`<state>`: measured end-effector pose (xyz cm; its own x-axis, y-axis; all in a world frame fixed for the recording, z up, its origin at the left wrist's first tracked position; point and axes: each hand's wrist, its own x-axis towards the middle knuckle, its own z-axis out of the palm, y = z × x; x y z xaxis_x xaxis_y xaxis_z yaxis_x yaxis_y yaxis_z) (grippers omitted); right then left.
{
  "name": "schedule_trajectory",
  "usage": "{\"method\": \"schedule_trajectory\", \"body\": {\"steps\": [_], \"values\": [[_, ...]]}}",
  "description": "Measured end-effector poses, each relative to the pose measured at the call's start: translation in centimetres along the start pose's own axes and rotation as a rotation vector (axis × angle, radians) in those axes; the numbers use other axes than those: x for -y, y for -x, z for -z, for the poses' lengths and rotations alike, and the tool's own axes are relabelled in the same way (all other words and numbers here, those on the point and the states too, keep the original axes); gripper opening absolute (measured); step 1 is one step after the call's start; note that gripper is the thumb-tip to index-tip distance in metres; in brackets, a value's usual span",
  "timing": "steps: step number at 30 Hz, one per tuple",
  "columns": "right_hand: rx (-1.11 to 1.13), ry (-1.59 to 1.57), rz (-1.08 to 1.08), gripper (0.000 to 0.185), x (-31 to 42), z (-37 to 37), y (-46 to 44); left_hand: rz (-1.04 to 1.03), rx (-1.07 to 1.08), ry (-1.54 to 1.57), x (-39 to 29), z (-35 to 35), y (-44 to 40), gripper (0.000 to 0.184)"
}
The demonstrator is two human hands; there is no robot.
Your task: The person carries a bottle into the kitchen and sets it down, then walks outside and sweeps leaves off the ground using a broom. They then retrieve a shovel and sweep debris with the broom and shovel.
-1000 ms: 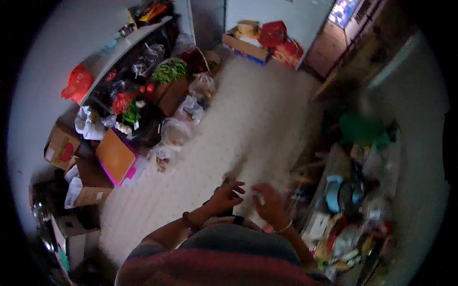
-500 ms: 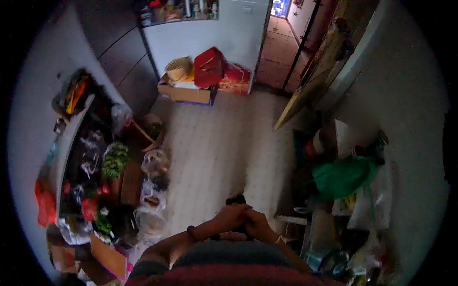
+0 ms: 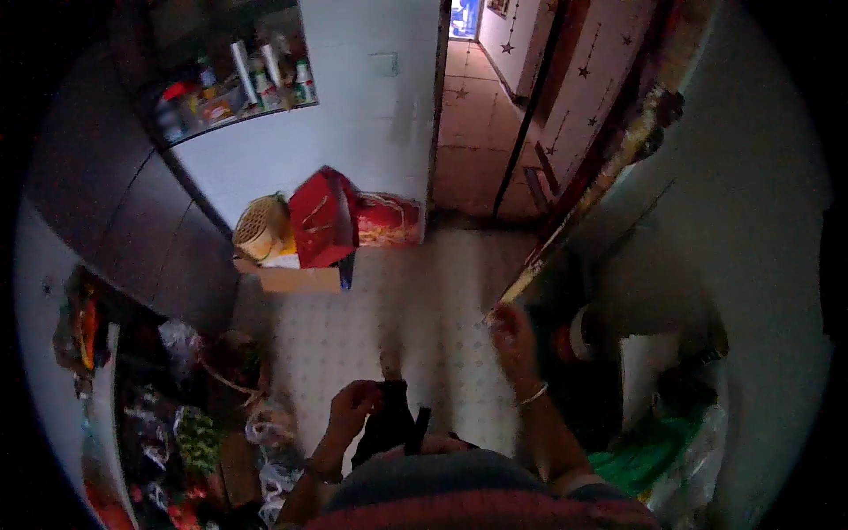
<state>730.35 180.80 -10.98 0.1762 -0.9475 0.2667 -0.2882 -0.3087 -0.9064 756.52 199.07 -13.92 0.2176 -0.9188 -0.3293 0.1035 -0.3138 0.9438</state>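
My left hand (image 3: 355,405) is low in front of my body, with its fingers curled. Its fingertips meet or overlap a black, cloth-like shape (image 3: 386,417); I cannot tell whether they hold it. Farther forward on the right is my right hand (image 3: 512,340), its fingers bent and its details dark. In the view it overlaps the lower end of a worn, yellowish door edge (image 3: 530,272); whether it touches that edge is unclear. Anything inside either hand is hidden.
A cardboard box (image 3: 296,279) with a woven basket (image 3: 261,228) and a red bag (image 3: 323,219) stands by the white wall. A doorway (image 3: 481,132) opens ahead. Greens (image 3: 198,437) and plastic bags line the left; a green bag (image 3: 649,455) lies right.
My hands were together in front of my body and are now apart: the left went left, the right reached forward and right. The view has tilted up and turned somewhat right.
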Motion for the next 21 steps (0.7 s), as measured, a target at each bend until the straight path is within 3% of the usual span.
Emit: {"method": "schedule_trajectory", "body": {"steps": [2,4,6,7,11,14,17,20,21], "values": [[-0.36,-0.227,-0.16,0.051,1.0,1.2,-5.4,-0.031,-0.02,0.031,-2.0,1.2,-5.1,0.026],[-0.6,0.406,-0.072,0.056,-6.2,4.3,-10.0,0.009,0.004,0.051,-2.8,2.6,-12.1,0.027],[-0.754,0.509,-0.3,0.059,-8.9,5.5,-13.1,-0.069,0.069,0.03,-5.8,2.0,-17.7,0.027],[-0.756,0.523,-0.32,0.061,-11.5,6.5,-14.3,-0.011,0.123,0.101,-7.7,1.2,-21.2,0.027],[-0.671,0.417,-0.308,0.065,-22.8,9.6,-15.3,-0.165,0.356,-0.258,-13.0,-4.6,-34.2,0.026],[-0.883,0.153,-0.599,0.063,-21.5,9.6,-17.9,-0.258,0.569,-0.205,-17.5,-9.7,-42.2,0.024],[-0.869,0.274,-0.536,0.06,-25.8,10.1,-18.2,-0.274,0.769,-0.213,-20.9,-18.0,-49.8,0.026],[-0.779,0.263,-0.791,0.058,-28.5,10.5,-18.5,-0.476,0.836,-0.507,-21.0,-26.5,-55.5,0.029],[-0.733,0.249,-0.886,0.057,-28.8,10.6,-18.9,-0.676,0.891,-0.635,-21.0,-28.9,-57.2,0.03]]}}
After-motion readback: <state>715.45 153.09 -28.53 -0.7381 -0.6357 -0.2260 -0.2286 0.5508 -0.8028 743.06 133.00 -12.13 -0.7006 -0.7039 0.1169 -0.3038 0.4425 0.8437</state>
